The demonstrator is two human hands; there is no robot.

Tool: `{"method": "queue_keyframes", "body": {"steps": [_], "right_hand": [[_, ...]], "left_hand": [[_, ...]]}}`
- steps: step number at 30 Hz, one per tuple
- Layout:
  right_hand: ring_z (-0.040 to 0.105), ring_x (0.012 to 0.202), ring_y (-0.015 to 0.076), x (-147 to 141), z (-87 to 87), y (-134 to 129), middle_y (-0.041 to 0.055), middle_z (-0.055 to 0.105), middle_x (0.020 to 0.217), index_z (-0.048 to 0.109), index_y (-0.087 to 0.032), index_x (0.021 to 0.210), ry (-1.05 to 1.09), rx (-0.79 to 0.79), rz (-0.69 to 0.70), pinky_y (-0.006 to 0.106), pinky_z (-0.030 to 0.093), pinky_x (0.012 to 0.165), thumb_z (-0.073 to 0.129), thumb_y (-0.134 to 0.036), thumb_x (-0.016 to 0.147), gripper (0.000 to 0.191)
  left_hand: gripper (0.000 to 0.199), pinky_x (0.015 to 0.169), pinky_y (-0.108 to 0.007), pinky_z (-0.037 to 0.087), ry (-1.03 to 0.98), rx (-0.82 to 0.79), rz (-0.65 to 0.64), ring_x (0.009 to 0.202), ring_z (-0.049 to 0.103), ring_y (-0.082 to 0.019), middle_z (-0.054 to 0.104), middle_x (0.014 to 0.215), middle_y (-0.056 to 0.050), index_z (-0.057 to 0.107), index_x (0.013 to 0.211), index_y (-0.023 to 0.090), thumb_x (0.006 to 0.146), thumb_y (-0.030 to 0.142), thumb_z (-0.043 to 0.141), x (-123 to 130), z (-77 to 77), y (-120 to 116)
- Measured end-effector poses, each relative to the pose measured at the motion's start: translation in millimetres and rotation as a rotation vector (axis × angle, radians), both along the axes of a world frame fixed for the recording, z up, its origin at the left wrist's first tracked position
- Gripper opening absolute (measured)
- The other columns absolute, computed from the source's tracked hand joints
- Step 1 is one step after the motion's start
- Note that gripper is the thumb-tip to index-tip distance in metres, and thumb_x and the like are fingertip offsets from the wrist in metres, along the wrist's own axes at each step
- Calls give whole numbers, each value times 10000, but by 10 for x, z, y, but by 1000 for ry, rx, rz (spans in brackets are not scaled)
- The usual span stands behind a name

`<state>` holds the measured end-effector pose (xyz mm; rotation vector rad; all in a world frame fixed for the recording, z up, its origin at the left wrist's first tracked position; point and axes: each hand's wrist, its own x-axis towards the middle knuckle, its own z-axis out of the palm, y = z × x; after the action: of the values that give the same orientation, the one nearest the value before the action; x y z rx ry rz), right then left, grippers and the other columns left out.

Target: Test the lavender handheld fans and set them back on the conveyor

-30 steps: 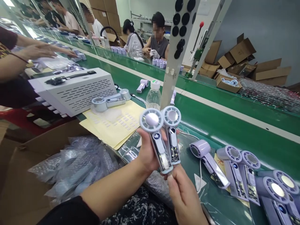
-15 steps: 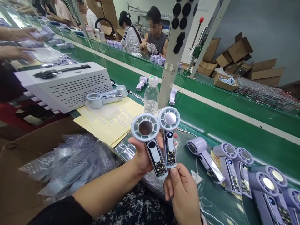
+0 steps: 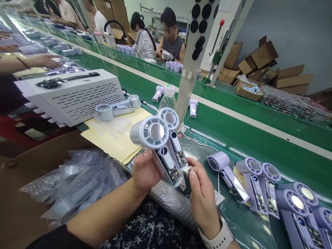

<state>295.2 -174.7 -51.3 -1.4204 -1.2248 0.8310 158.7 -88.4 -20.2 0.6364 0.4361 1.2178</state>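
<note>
My left hand (image 3: 145, 170) is wrapped round two pale blue handheld fans. The nearer fan (image 3: 155, 132) has a round ringed head and a handle with its circuit board showing. Close behind it leans the second fan (image 3: 169, 118), its handle also open at the front. At the lower end of that handle, my right hand (image 3: 203, 190) pinches a small white cable plug (image 3: 187, 169) between thumb and fingers. Whether the plug is inside the fan's end I cannot tell. Both round displays look dark.
Several lilac fans (image 3: 252, 166) lie at the right. A water bottle (image 3: 168, 98) stands behind my hands, beside a metal post (image 3: 190, 69). At the left are a slotted white box (image 3: 90, 97), yellow sheets (image 3: 124, 145) and a carton of bubble bags (image 3: 85, 183). Co-workers sit across the green belt (image 3: 233, 114).
Both fans have moved left and tilted, showing the nearer one's side. The lit number on the rear fan's display is gone. My right hand has risen slightly, and a watch strap now shows.
</note>
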Motion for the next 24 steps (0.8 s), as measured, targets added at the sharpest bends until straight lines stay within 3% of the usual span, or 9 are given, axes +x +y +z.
{"method": "queue_keyframes", "body": {"steps": [2, 4, 6, 8, 11, 16, 21, 24], "right_hand": [[387, 1477, 281, 42, 55, 22, 108, 467, 1566, 568, -247, 1306, 18, -11, -9, 499, 300, 1204, 456, -429, 1050, 334], [404, 1478, 297, 112, 124, 28, 122, 483, 1562, 452, -260, 1475, 132, -32, 86, 512, 351, 1191, 528, -491, 1013, 522], [593, 1299, 321, 202, 188, 12, 133, 639, 1387, 547, -252, 1382, 258, -67, 163, 479, 507, 1051, 631, -569, 938, 552], [711, 1002, 301, 297, 226, -29, 120, 728, 1161, 614, -248, 1236, 323, -83, 120, 436, 592, 856, 713, -620, 852, 544], [658, 734, 216, 411, 229, -125, 69, 701, 993, 598, -256, 1161, 373, -70, 11, 373, 584, 682, 779, -565, 809, 503], [579, 686, 149, 473, 229, -291, 26, 621, 956, 620, -249, 1117, 578, -34, 42, 285, 528, 591, 692, -455, 922, 292], [584, 681, 151, 480, 261, -408, 34, 625, 943, 639, -230, 1055, 657, -41, 79, 280, 527, 576, 666, -444, 942, 243], [603, 711, 171, 485, 244, -450, 48, 640, 990, 631, -240, 1126, 671, -50, 85, 295, 539, 583, 661, -427, 942, 264]], "left_hand": [[399, 926, -478, 585, 84, 54, -112, 1098, 698, -386, 785, 1080, -102, 775, 924, 195, 640, 459, 871, -73, -44, 12], [393, 828, -453, 598, 210, 117, -290, 938, 731, -368, 793, 884, -99, 789, 918, 176, 600, 364, 920, -118, -96, 40], [349, 806, -437, 591, 308, 131, -374, 885, 731, -346, 787, 842, -96, 796, 923, 170, 641, 341, 911, -117, -139, 77], [347, 841, -411, 588, 341, 78, -322, 934, 720, -314, 785, 944, -103, 790, 974, 179, 742, 430, 848, -76, -168, 106], [440, 795, -351, 591, 292, -24, -328, 884, 686, -245, 728, 965, -87, 751, 1025, 186, 803, 565, 760, 11, -181, 98], [545, 729, -305, 565, 165, 49, -517, 788, 635, -163, 616, 948, -6, 625, 1245, 273, 746, 269, 845, 126, -93, -68], [381, 671, -322, 549, 206, 179, -628, 730, 652, -176, 619, 916, -13, 622, 1169, 251, 838, 359, 776, 239, -1, -186], [358, 690, -347, 554, 204, 218, -680, 729, 659, -196, 644, 840, -20, 589, 1170, 238, 879, 391, 733, 282, -14, -199]]}}
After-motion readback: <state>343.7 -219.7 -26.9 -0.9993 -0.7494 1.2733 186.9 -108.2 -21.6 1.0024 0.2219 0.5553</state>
